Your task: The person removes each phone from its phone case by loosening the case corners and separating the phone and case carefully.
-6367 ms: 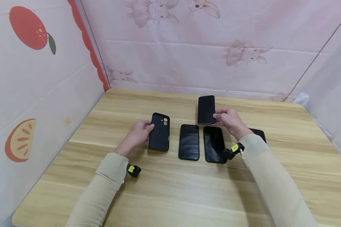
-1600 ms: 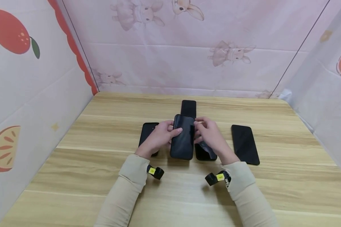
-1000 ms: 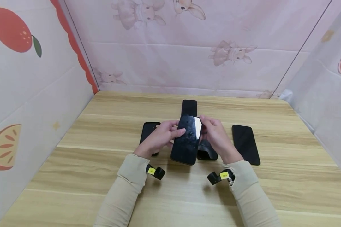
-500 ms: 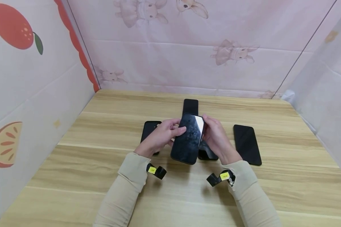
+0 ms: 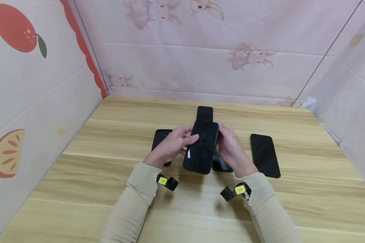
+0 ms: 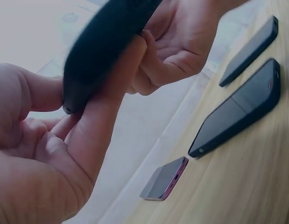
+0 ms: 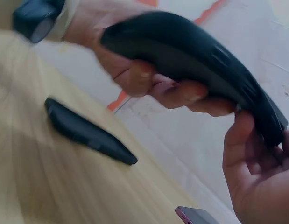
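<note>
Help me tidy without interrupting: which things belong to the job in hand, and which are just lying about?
Job: held smartphone, left hand, right hand.

Apparently lying about: black phone case, purple-edged smartphone, half-hidden smartphone, rightmost smartphone.

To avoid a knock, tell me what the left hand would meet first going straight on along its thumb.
Beyond the held phone, which the left hand grips, probably the right hand, at the phone's opposite edge; depth is unclear.

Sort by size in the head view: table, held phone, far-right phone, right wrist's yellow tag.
1. Table
2. Held phone and far-right phone: unranked; the held one is lifted, so nearness may enlarge it
3. Yellow tag
</note>
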